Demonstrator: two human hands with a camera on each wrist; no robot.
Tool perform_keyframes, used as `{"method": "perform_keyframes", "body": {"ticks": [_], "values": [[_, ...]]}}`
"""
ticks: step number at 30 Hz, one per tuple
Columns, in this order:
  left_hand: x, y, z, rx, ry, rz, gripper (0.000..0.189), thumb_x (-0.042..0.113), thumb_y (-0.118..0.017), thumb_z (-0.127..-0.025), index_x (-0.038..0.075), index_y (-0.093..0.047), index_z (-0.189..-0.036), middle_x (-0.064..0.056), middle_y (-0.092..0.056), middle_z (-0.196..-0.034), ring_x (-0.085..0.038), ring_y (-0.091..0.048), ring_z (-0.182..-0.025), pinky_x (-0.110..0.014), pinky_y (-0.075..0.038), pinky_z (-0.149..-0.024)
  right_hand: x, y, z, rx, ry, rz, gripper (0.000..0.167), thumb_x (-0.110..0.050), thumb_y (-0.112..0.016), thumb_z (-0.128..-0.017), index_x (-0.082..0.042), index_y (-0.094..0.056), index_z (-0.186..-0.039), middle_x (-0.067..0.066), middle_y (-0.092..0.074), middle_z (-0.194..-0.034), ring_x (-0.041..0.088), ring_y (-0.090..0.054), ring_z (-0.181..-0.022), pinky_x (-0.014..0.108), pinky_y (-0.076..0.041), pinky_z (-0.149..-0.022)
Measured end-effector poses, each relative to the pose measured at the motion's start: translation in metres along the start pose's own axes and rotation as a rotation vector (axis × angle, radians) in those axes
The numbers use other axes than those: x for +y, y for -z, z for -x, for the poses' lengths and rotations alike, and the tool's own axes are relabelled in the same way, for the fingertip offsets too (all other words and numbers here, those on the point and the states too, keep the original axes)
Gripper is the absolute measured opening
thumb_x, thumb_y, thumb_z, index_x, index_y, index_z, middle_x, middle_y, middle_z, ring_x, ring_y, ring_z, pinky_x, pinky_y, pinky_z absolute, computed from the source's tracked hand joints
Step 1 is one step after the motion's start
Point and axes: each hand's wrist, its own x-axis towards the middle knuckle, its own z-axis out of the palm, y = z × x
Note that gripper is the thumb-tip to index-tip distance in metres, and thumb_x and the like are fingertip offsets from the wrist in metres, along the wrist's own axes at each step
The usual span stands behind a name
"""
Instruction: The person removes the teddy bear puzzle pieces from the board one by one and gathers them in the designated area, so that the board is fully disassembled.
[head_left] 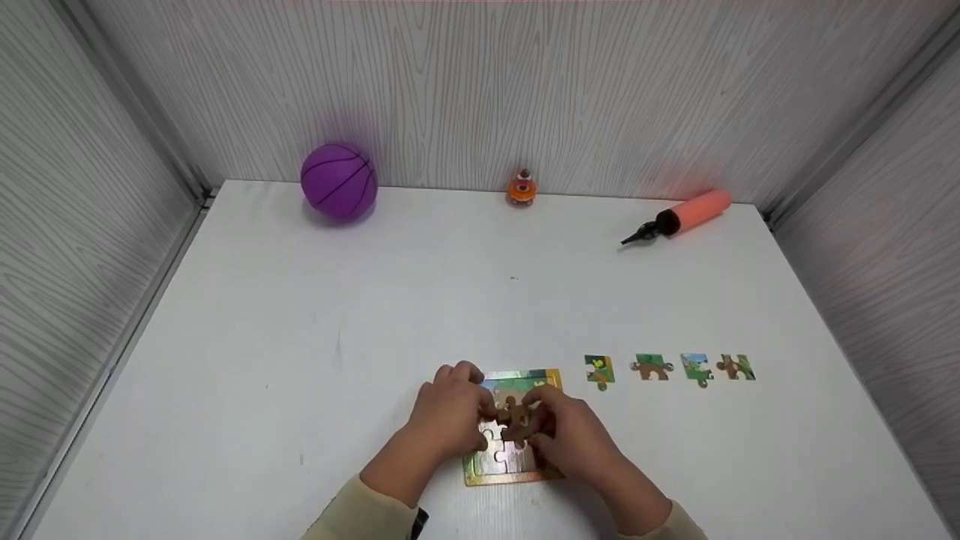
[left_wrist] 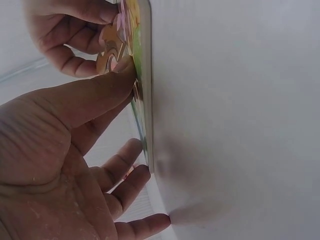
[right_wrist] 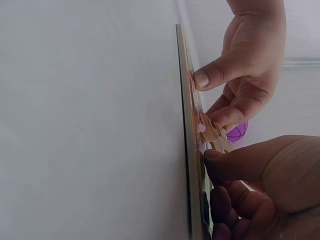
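Observation:
A wooden jigsaw puzzle board (head_left: 491, 479) with a yellow-orange rim lies on the table, its tray partly showing bare outlines. Over its middle, my right hand (head_left: 581, 439) pinches a brown puzzle piece (head_left: 516, 421) between thumb and fingers. The piece (right_wrist: 214, 131) is tilted against the board in the right wrist view. From the other side, the index fingertip of my left hand (head_left: 450, 412) touches the piece's edge, while the thumb rests lower on the board. The other left fingers spread along the board's far left corner, as the left wrist view shows.
Several loose puzzle pieces (head_left: 652, 367) lie in a row right of the board. Along the back wall stand a purple ball (head_left: 339, 182), a small orange toy (head_left: 522, 188) and an orange hand pump (head_left: 697, 211) with a black nozzle.

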Motion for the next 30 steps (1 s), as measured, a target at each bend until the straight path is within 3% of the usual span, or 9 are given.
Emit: {"method": "perform_keyframes", "body": {"ticks": [14, 23, 30], "values": [[0.003, 0.001, 0.003, -0.004, 0.026, 0.031, 0.027, 0.013, -0.097, -0.073, 0.021, -0.082, -0.094, -0.007, -0.058, -0.133, -0.030, -0.051, -0.122, -0.052, -0.048, -0.092, 0.004, 0.013, 0.008, 0.044, 0.105, 0.005, 0.038, 0.008, -0.074, -0.087, -0.013, -0.065, -0.118, -0.004, -0.061, -0.087, 0.013, -0.056, -0.074, 0.028, -0.048, -0.063], [0.000, -0.001, 0.005, -0.009, 0.032, 0.027, 0.028, 0.014, -0.096, -0.073, 0.021, -0.081, -0.096, -0.007, -0.057, -0.134, -0.030, -0.051, -0.123, -0.052, -0.047, -0.093, 0.014, 0.023, 0.015, 0.048, 0.012, -0.033, 0.040, 0.006, -0.079, -0.085, -0.014, -0.066, -0.118, -0.001, -0.061, -0.089, 0.018, -0.058, -0.080, 0.029, -0.052, -0.065], [0.002, -0.002, 0.003, -0.009, 0.037, 0.026, 0.029, 0.013, -0.096, -0.073, 0.022, -0.082, -0.097, -0.007, -0.057, -0.137, -0.030, -0.050, -0.126, -0.052, -0.047, -0.095, 0.028, 0.043, 0.023, 0.122, -0.020, -0.045, 0.038, 0.003, -0.082, -0.085, -0.012, -0.069, -0.118, 0.000, -0.061, -0.088, 0.019, -0.059, -0.080, 0.030, -0.051, -0.069]]}}
